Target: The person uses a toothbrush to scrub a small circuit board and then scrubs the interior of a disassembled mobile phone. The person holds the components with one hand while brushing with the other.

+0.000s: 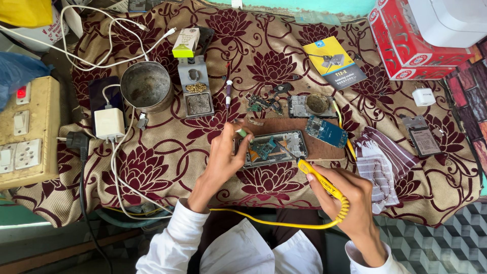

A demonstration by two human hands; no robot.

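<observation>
At the near middle of the table (167, 167), head view, an opened phone (276, 147) lies on a brown board (319, 147) over the patterned cloth.

Hands: right hand (350, 203) is closed around a yellow soldering iron (317, 176), tip angled up-left onto the phone's near right part. Left hand (225, 155) is pinched on a thin green-tipped tool (242, 133), its palm resting against the phone's left end. The phone sits between the two hands, touching the left, reached by the iron from the right.

Risks, as judged:
- The iron's cord (274, 221) loops across the near edge toward the lap; a snag there would drag the tip across the phone.
- The phone looks unclamped; a push from the left hand could slide it on the board.
- Left fingers sit close to the hot tip; a slip risks a burn.
- A blue circuit board (327, 131) lies just beside the phone toward the right edge, and a checked rag (378, 167) lies near the iron hand; either could be knocked or scorched.

Whether the tip is actually touching a joint cannot be told.
</observation>
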